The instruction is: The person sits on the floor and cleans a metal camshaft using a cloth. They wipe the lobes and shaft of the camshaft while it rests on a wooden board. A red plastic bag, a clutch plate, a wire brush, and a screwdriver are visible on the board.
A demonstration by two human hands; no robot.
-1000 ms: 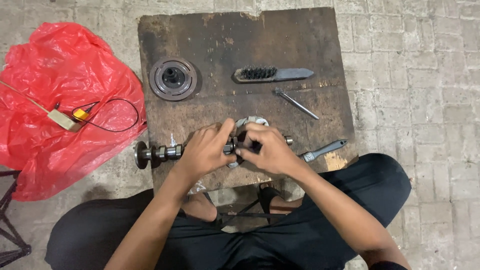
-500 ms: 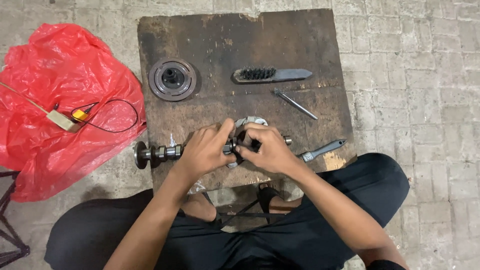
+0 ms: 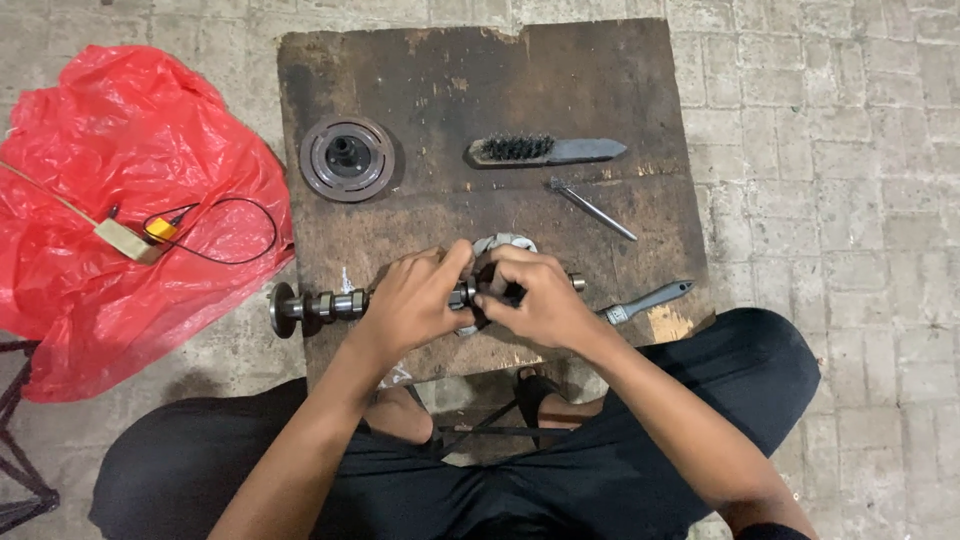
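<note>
Nothing has shifted: both hands, left hand and right hand, still pinch the camshaft.

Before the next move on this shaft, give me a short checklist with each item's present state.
1. Left hand grips the shaft: ok.
2. Right hand on the part at the shaft's middle: ok, though the fingers hide the part.
3. Shaft lies across the board, its left end past the edge: not ok if full support is wanted.
4. Brush, rod and disc lie apart from the hands: ok.
5. Grey handle sits close by the right wrist: cannot tell if it touches.
</note>
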